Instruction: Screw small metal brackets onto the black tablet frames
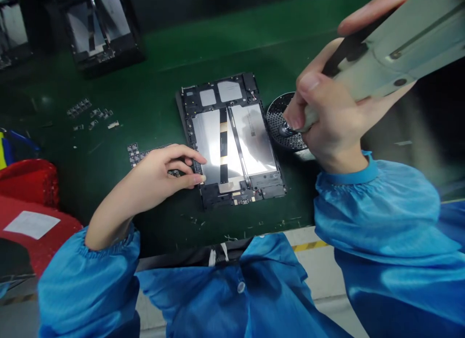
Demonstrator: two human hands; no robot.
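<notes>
Left hand (165, 176), fingers barely parted, touches black-and-silver rectangular tablet (234, 144) at its left edge. Right hand (332, 110) grips pale-grey chunky screwdriver (403, 52), upper right.

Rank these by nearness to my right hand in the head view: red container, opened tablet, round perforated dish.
1. Round perforated dish: partly behind the right hand.
2. Opened tablet: mid-table, left of the dish.
3. Red container: at the far left.
</notes>
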